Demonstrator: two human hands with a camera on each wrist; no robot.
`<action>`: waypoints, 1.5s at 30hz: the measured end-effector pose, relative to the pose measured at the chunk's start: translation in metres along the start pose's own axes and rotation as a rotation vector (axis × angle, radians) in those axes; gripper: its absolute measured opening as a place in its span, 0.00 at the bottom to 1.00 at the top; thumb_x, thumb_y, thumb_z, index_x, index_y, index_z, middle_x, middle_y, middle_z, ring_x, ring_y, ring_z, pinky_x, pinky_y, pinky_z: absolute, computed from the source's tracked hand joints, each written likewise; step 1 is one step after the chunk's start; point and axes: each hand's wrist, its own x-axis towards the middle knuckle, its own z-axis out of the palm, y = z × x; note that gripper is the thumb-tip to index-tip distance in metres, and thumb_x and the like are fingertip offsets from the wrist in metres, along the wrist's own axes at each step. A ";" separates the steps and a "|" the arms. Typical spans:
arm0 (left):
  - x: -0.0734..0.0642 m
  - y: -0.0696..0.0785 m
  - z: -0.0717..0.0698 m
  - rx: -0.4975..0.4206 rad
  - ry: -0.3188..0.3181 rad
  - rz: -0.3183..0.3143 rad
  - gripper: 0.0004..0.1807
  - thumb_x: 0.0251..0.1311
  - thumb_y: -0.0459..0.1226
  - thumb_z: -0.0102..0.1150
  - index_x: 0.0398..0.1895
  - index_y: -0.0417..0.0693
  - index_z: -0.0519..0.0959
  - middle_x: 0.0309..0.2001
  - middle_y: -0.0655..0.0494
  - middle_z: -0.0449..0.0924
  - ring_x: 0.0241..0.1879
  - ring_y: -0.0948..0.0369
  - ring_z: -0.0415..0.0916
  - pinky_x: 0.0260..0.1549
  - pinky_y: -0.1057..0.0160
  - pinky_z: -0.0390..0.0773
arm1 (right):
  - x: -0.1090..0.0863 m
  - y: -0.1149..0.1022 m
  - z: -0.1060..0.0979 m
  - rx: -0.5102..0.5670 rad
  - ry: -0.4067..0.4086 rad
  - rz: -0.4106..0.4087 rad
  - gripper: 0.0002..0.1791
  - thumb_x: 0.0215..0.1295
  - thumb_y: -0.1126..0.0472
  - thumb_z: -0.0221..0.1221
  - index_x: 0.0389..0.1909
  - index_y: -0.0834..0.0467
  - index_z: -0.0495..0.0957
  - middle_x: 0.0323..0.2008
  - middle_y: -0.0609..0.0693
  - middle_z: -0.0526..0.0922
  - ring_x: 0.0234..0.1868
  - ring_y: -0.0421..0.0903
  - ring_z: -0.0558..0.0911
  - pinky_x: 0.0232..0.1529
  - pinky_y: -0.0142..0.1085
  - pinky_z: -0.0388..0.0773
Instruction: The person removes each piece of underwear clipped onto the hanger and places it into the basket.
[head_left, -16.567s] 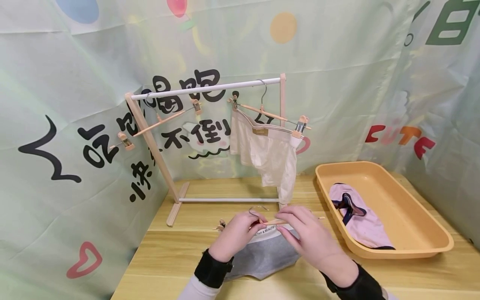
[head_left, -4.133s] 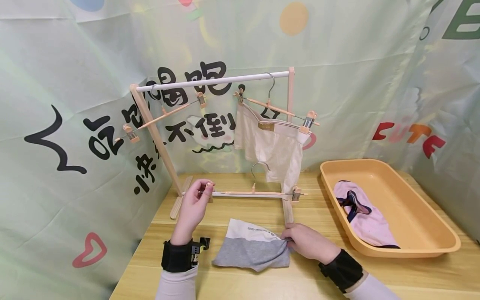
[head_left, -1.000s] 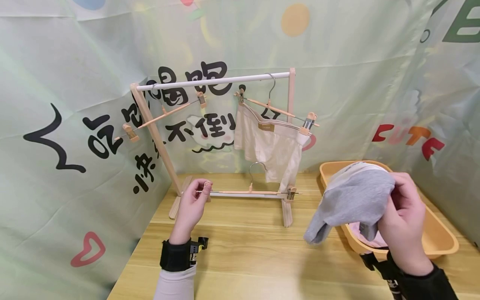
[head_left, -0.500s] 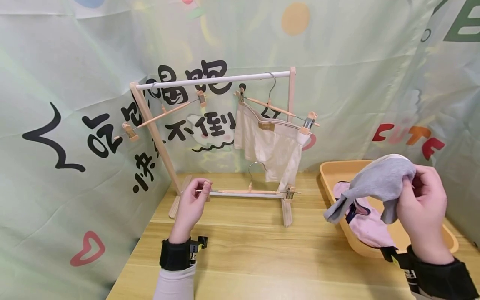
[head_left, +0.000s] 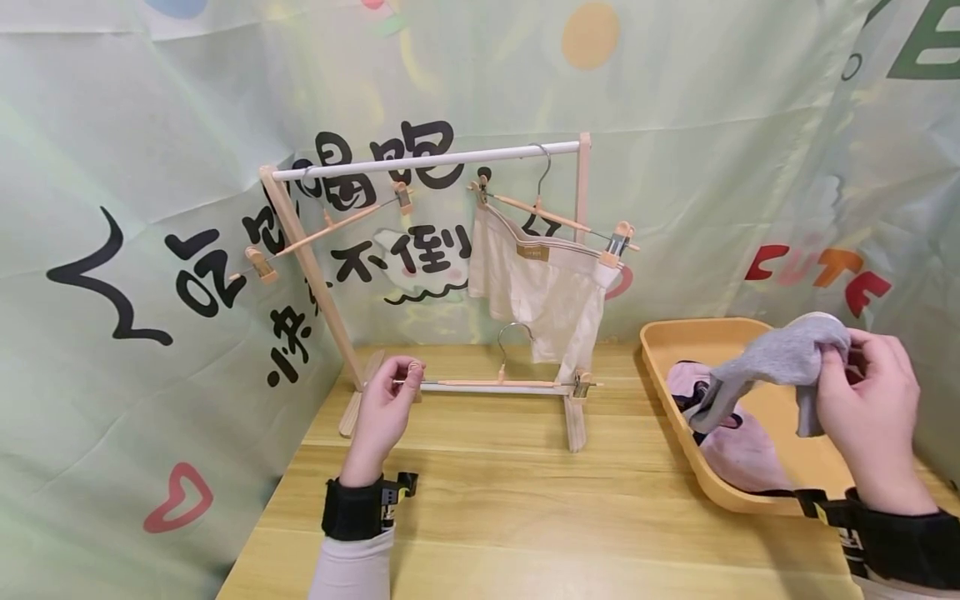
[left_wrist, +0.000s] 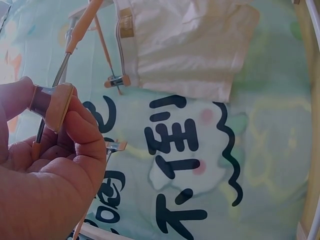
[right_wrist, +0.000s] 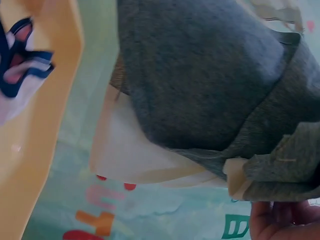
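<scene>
In the head view my left hand (head_left: 385, 417) holds a clip hanger (head_left: 465, 383) by its left end, level in front of the drying rack's lower bar. Up close in the left wrist view, thumb and fingers pinch the hanger's clip (left_wrist: 59, 107). Off to the right, my right hand (head_left: 873, 417) grips grey underpants (head_left: 791, 354) at one edge, so they droop over the yellow basin. Their grey cloth (right_wrist: 195, 75) and pale waistband (right_wrist: 145, 145) fill much of the right wrist view. The hanger's right clip (head_left: 581, 387) has no cloth in it.
White underpants (head_left: 543, 287) hang by clips from a hanger on the rack's top bar (head_left: 431, 165). A bare clip hanger (head_left: 330, 231) hangs at the rack's left. Pink underpants with dark trim (head_left: 746, 458) lie in the yellow basin (head_left: 656, 367) on the wooden table (head_left: 517, 517).
Earlier both hands worked at the hanger over the grey underpants on the table. Since then the right hand has lifted them off and carried them rightward over the basin; the left hand stays put.
</scene>
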 end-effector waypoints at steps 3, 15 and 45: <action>0.000 0.000 0.000 -0.004 -0.002 -0.005 0.15 0.67 0.42 0.52 0.45 0.38 0.75 0.36 0.47 0.73 0.30 0.57 0.72 0.31 0.68 0.74 | 0.002 0.008 0.000 -0.070 -0.054 -0.005 0.17 0.64 0.63 0.52 0.45 0.74 0.75 0.34 0.45 0.70 0.34 0.26 0.63 0.35 0.24 0.60; -0.001 0.001 -0.002 -0.004 -0.006 -0.017 0.16 0.67 0.42 0.52 0.46 0.37 0.75 0.35 0.47 0.72 0.30 0.56 0.71 0.30 0.68 0.73 | 0.005 0.041 -0.001 -0.235 -0.323 -0.110 0.18 0.65 0.65 0.48 0.45 0.79 0.69 0.41 0.74 0.68 0.42 0.69 0.67 0.41 0.65 0.64; -0.006 0.032 -0.003 0.015 -0.018 -0.050 0.13 0.68 0.35 0.50 0.46 0.31 0.73 0.35 0.46 0.71 0.31 0.55 0.71 0.31 0.70 0.72 | -0.004 0.080 0.028 -0.334 -0.674 -0.433 0.06 0.46 0.71 0.64 0.24 0.68 0.77 0.20 0.60 0.75 0.24 0.58 0.74 0.27 0.57 0.73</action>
